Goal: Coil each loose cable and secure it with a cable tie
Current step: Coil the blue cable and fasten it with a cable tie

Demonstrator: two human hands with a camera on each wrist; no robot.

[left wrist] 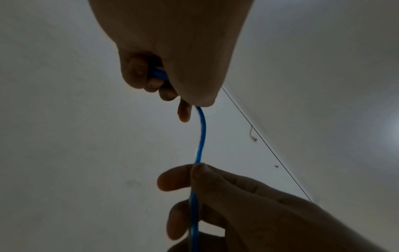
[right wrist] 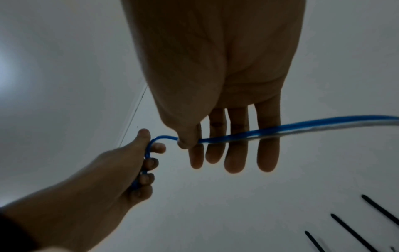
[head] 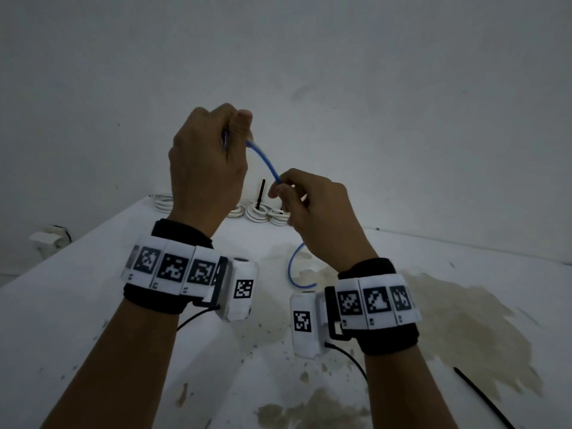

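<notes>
Blue cable (head: 264,162) raised above the table (head: 93,305), strung between both hands; left hand (head: 205,162) fisted round one end, perhaps with a first loop inside; right hand (head: 312,209) pinching it by thumb and forefinger, other fingers straight; light, springy, probably slick; best gripped near the fist; black cable ties (right wrist: 354,230) waiting.

Thin blue cable (head: 264,162) taut-ish btwn hands, maybe partly coiled.
</notes>
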